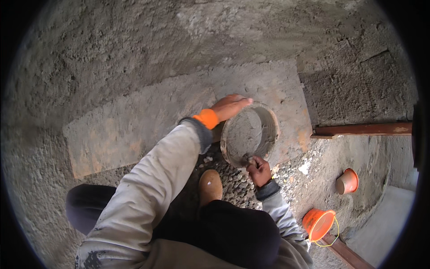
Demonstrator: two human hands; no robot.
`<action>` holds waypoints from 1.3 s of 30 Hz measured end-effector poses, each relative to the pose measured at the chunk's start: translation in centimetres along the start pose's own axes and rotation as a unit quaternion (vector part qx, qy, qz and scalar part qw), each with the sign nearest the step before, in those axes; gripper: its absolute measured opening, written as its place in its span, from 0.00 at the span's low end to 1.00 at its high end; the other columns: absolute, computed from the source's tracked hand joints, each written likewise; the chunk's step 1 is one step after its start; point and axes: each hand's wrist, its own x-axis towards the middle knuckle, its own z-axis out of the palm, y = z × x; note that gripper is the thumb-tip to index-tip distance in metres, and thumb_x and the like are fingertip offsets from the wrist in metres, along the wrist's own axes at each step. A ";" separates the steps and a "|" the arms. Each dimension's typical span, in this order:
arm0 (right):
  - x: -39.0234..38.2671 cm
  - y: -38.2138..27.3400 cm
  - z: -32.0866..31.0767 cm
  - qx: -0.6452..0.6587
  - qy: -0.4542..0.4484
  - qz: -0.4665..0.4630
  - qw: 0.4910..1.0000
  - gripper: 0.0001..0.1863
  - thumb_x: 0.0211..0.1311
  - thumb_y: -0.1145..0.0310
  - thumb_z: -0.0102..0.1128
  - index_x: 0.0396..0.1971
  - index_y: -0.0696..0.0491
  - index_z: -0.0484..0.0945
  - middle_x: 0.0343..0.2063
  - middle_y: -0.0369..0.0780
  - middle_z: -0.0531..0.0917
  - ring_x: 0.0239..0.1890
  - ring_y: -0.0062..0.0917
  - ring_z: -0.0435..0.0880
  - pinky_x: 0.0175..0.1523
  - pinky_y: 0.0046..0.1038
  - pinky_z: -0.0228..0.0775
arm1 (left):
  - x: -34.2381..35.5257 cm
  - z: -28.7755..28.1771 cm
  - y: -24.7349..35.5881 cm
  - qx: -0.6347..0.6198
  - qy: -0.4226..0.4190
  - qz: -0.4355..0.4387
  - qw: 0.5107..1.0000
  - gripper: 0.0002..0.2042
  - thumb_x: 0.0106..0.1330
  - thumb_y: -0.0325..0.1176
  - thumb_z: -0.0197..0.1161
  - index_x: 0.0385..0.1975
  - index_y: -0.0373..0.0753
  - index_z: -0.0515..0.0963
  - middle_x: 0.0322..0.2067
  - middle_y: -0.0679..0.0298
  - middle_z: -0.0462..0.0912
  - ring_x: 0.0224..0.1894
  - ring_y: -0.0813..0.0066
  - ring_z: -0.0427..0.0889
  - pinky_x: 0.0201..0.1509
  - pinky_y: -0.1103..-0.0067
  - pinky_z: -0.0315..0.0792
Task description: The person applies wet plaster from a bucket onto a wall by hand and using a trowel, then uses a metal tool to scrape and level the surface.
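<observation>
A round tub point(272, 134) smeared with cement stands in front of me, with wet grey mortar point(244, 130) inside. My left hand point(230, 106) reaches across to its far left rim, fingers stretched out and close together, resting on or just above the edge. An orange cuff shows at that wrist. At the near rim my right hand point(260, 171) is closed in a fist. A small mortar-covered lump point(247, 157) pokes out beside its thumb, inside the rim; what the fist grips is mostly hidden.
Beneath the tub lies a large cement-stained board point(134, 130), against rough grey plaster point(112, 54). Loose gravel point(237, 190) covers the ground around my brown shoe point(210, 184). To the right are an orange bucket point(310, 219) with a yellow handle, a smaller pot point(344, 184) and a reddish beam point(363, 130).
</observation>
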 end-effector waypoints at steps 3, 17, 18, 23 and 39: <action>0.7 1.0 -1.4 -0.042 0.008 -0.031 0.999 0.07 0.49 0.76 0.53 0.31 0.59 0.73 0.15 0.34 0.73 0.11 0.19 0.70 0.18 0.25 0.63 | -1.1 -1.0 -3.8 -0.046 0.172 -0.072 0.981 0.34 0.60 0.55 0.54 0.60 0.36 0.61 0.56 0.55 0.67 0.56 0.63 0.67 0.61 0.72 0.58; -4.7 -11.8 -2.5 0.410 0.266 -0.213 0.846 0.16 0.45 0.78 0.40 0.38 0.61 0.66 0.27 0.43 0.73 0.20 0.25 0.74 0.22 0.24 0.72 | -4.2 2.7 -8.5 -0.199 0.289 -0.144 0.925 0.13 0.43 0.23 0.61 0.31 0.30 0.72 0.23 0.62 0.73 0.19 0.71 0.73 0.17 0.74 0.73; -5.1 -14.1 -2.0 0.411 0.317 -0.206 0.829 0.13 0.49 0.78 0.43 0.37 0.59 0.65 0.29 0.42 0.71 0.22 0.24 0.73 0.21 0.24 0.72 | -4.6 2.5 -8.4 -0.191 0.314 -0.142 0.919 0.11 0.43 0.23 0.60 0.29 0.31 0.73 0.21 0.63 0.72 0.18 0.73 0.72 0.16 0.75 0.71; 0.6 -17.0 1.6 0.323 0.523 -0.313 0.724 0.12 0.55 0.73 0.52 0.38 0.55 0.63 0.30 0.39 0.70 0.25 0.24 0.73 0.34 0.25 0.74 | -9.9 -1.5 -10.3 -0.174 0.393 -0.143 0.891 0.11 0.41 0.24 0.59 0.28 0.34 0.78 0.22 0.65 0.77 0.20 0.76 0.73 0.20 0.78 0.66; 3.4 -12.7 9.3 -0.205 -0.101 -0.198 0.953 0.24 0.52 0.72 0.54 0.52 0.57 0.64 0.37 0.49 0.80 0.40 0.42 0.81 0.45 0.35 0.71 | -13.0 -1.8 -14.3 -0.095 0.441 -0.039 0.891 0.15 0.47 0.31 0.62 0.36 0.32 0.76 0.28 0.59 0.81 0.30 0.69 0.79 0.37 0.74 0.73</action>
